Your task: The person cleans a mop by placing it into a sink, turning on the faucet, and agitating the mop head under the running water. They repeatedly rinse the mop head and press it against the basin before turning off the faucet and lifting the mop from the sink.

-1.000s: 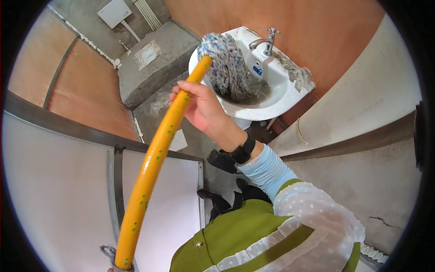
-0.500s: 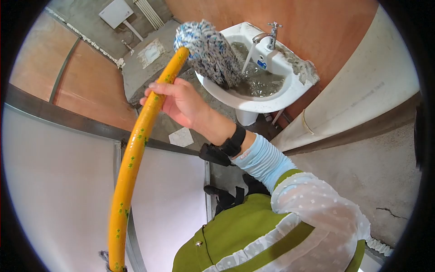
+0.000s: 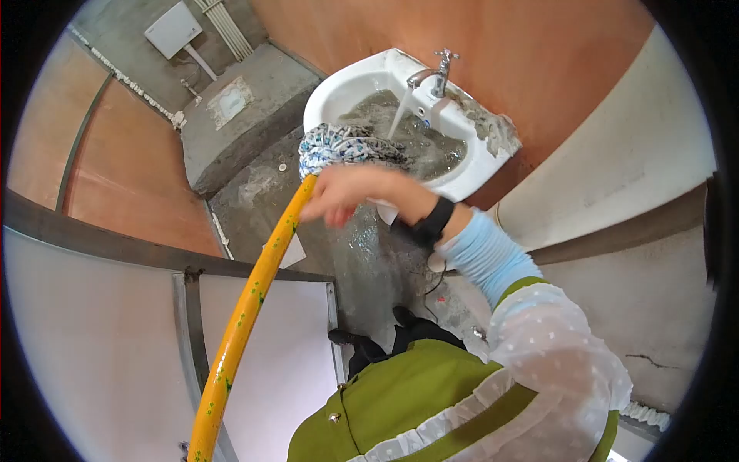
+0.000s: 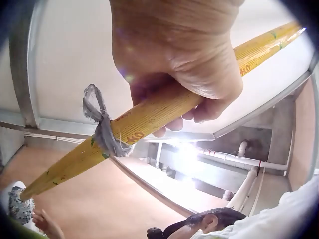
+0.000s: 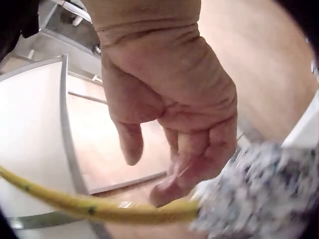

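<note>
A mop with a yellow handle (image 3: 245, 312) and a speckled blue, white and grey yarn head (image 3: 339, 146) leans over the sink's near left side. Its strands trail into grey water in the white sink (image 3: 454, 181). My left hand (image 4: 174, 55) grips the handle near its far end, beside a grey cloth loop (image 4: 103, 127) tied round it. Blurred in the head view, my right hand (image 3: 350, 192) is by the joint of handle and mop head. In the right wrist view its thumb stands apart and its loosely bent fingers (image 5: 184, 177) overlap the handle.
Water runs from the chrome tap (image 3: 439, 73) into the sink. A white pipe (image 3: 608, 162) stands to the right, a framed white panel (image 3: 92, 339) to the left. Behind lies a raised concrete step (image 3: 254, 115); the floor (image 3: 362, 269) looks wet.
The mop head has come down from above the sink to its near left edge. The right hand has moved off its grip on the handle. Water began running from the tap.
</note>
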Demonstrator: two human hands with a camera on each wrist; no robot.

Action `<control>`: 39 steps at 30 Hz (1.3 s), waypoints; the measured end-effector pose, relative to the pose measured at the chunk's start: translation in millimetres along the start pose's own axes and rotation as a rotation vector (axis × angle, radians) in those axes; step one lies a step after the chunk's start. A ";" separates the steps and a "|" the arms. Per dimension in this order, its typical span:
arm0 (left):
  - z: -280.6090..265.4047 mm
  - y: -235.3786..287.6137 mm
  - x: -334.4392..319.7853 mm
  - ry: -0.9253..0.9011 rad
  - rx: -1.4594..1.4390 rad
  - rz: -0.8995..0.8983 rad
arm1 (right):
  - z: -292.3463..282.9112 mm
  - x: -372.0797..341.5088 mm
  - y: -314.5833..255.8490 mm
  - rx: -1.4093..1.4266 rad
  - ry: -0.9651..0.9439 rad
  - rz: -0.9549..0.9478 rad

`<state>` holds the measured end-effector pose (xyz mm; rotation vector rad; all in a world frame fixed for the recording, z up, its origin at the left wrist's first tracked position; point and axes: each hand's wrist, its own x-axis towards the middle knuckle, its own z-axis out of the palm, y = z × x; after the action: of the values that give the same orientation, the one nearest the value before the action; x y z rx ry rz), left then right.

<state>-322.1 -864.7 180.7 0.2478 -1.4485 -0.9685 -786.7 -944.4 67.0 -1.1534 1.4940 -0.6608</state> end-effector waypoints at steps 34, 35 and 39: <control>5.0 2.5 -10.8 0.208 -0.038 -0.063 | -36.5 -7.6 -9.9 -0.130 0.694 -0.280; 6.9 2.7 -12.3 0.211 -0.017 -0.058 | 4.5 6.3 9.3 -0.244 0.483 -0.758; 7.1 3.9 -19.0 0.239 -0.005 -0.070 | 80.9 8.8 7.7 -0.567 0.594 -1.100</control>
<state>-323.8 -846.6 170.9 0.3991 -1.2249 -0.9646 -711.8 -935.4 35.5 -2.4214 1.4686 -1.4601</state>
